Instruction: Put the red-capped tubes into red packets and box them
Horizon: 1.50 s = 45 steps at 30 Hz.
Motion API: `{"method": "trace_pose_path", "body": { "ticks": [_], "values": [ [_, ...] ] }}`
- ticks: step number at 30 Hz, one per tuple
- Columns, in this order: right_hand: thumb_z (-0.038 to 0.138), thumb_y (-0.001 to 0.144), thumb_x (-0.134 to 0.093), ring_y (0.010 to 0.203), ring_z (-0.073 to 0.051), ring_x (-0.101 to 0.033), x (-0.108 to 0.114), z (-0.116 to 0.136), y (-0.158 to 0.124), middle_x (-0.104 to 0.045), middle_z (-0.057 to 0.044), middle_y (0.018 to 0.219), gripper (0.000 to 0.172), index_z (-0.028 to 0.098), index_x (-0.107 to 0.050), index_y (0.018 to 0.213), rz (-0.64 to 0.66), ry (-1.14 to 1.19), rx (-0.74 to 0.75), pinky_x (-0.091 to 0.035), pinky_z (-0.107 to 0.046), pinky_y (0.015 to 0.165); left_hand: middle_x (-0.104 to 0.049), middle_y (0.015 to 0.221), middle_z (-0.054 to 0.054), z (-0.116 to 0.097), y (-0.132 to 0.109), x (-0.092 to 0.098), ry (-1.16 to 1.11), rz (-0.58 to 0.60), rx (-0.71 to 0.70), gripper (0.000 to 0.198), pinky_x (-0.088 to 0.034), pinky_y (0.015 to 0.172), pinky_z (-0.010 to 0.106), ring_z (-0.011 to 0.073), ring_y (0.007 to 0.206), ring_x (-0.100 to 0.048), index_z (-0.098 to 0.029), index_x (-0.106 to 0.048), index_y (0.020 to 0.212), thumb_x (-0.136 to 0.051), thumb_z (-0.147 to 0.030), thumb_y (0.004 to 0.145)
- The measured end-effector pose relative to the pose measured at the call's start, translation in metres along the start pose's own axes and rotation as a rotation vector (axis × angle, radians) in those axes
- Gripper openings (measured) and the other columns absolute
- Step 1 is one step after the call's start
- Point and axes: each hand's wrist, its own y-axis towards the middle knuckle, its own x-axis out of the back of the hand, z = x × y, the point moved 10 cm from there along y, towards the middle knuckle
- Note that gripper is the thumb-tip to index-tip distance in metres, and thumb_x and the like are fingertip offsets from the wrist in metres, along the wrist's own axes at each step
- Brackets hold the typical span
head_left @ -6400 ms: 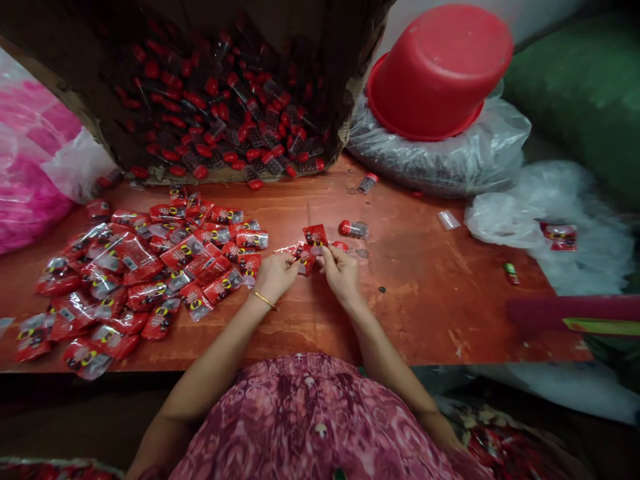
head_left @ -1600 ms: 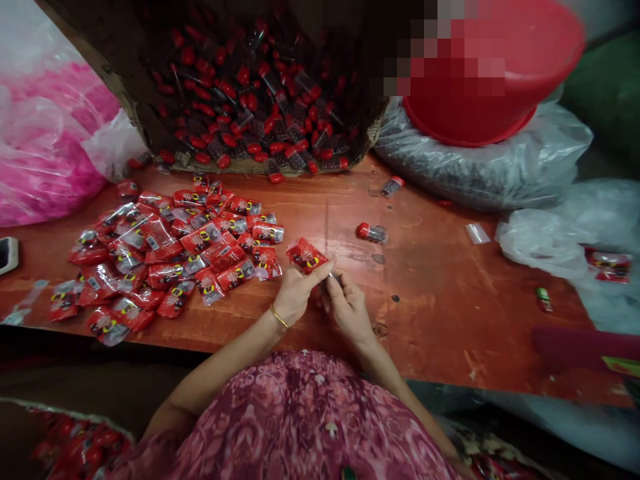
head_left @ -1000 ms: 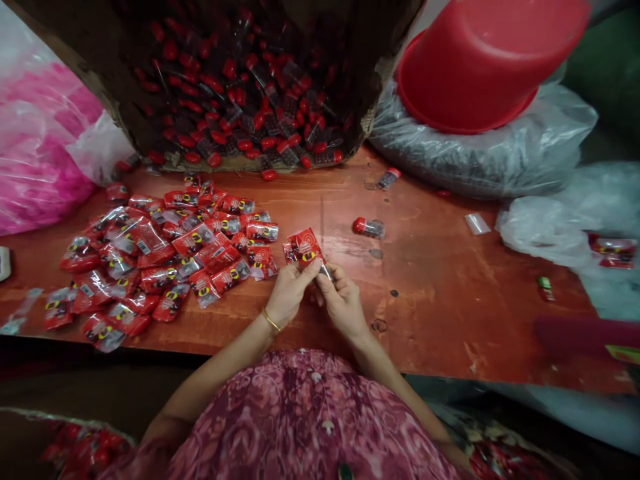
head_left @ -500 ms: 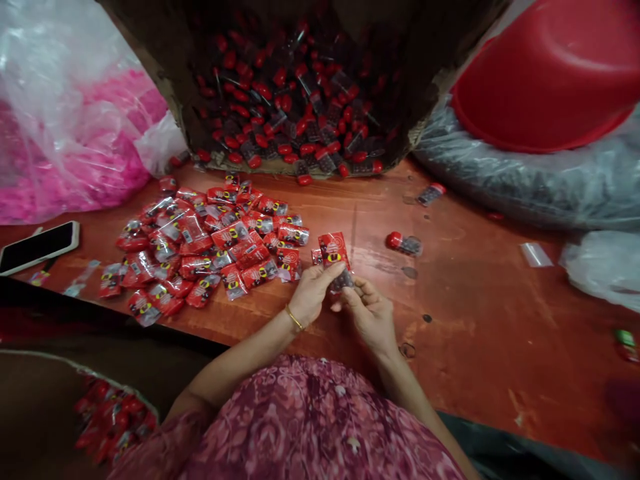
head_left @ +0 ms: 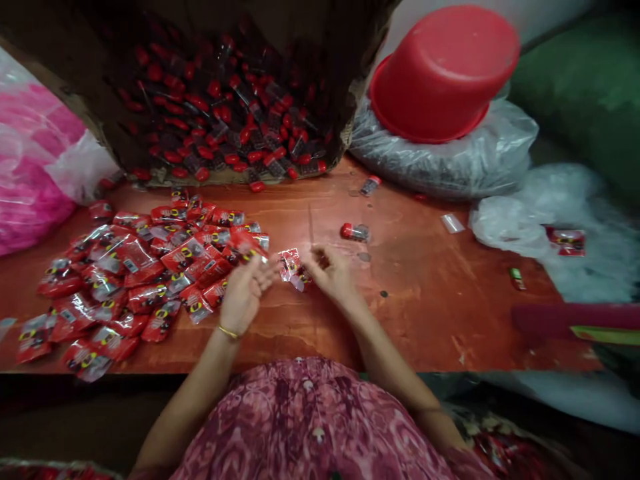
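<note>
My left hand, with a gold bangle on its wrist, is open, palm up and fingers stretched out. Just beyond its fingertips a blurred red packet lies over the near edge of a pile of red printed packets. My right hand has its thumb and forefinger apart, the other fingers curled, and nothing visible between them. A small red and clear wrapper lies on the table between the hands, close to the right thumb. Whether the thumb touches it I cannot tell.
A cardboard box of red-capped clear containers stands behind. Two such containers, one a red-capped bottle, lie to the right. A red tub sits on a filled plastic bag. Pink goods in a bag are at left.
The red packet with the clear container has left my hands; a blurred packet is now at the pile's edge. My hands have separated, the left moving toward the pile. The view has turned right.
</note>
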Motion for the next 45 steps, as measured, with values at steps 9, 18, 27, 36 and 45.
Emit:
{"method": "trace_pose_path", "body": {
  "ticks": [9,18,27,36,45],
  "values": [
    [0.033,0.087,-0.043,0.121,-0.035,-0.038,0.037,-0.072,0.017,-0.048,-0.02,0.132,0.045,0.01,-0.048,0.125,-0.001,-0.708,-0.049,-0.032,-0.053,0.095,-0.071,0.09,0.009,-0.037,0.011,0.012,0.35,-0.112,-0.281,0.039,-0.051,0.082,0.035,0.0198,0.084,-0.066,-0.016,-0.066,0.094,-0.062,-0.048,0.073],
    [0.036,0.087,-0.045,0.128,-0.032,-0.035,0.046,-0.038,-0.028,-0.047,-0.022,0.131,0.039,0.01,-0.056,0.113,-0.215,-0.546,0.106,-0.034,-0.051,0.099,-0.059,0.125,0.009,0.028,0.005,-0.073,1.711,0.226,-0.735,0.018,-0.021,0.107,0.056,0.0321,0.129,-0.038,-0.025,-0.072,0.091,-0.059,-0.03,0.08],
    [0.039,0.081,-0.056,0.093,-0.021,-0.062,0.016,-0.002,-0.039,-0.067,-0.009,0.1,0.031,0.019,-0.06,0.104,-0.083,0.222,-0.014,-0.049,-0.039,0.085,-0.058,0.125,0.009,-0.007,-0.009,-0.066,1.363,-0.029,-0.8,0.025,-0.029,0.104,0.053,0.0287,0.123,-0.047,-0.027,-0.069,0.1,-0.055,-0.037,0.082],
    [0.047,0.08,-0.052,0.057,-0.012,-0.055,-0.014,-0.007,-0.041,-0.062,0.001,0.067,0.029,0.019,-0.06,0.078,-0.028,0.701,-0.314,-0.049,-0.026,0.057,-0.069,0.101,0.009,0.019,0.004,-0.057,0.625,0.12,-0.369,0.038,-0.047,0.085,0.032,0.0194,0.094,-0.063,-0.016,-0.068,0.098,-0.062,-0.044,0.074],
    [0.046,0.085,-0.044,0.047,-0.009,-0.038,0.008,-0.003,-0.036,-0.042,0.005,0.05,0.037,0.021,-0.043,0.058,0.005,0.408,-0.151,-0.031,-0.023,0.048,-0.066,0.064,0.0,0.049,-0.005,-0.062,0.278,0.208,0.092,0.031,-0.046,0.062,0.022,0.0092,0.061,-0.057,-0.014,-0.068,0.064,-0.08,-0.039,0.051]
  ]
}}
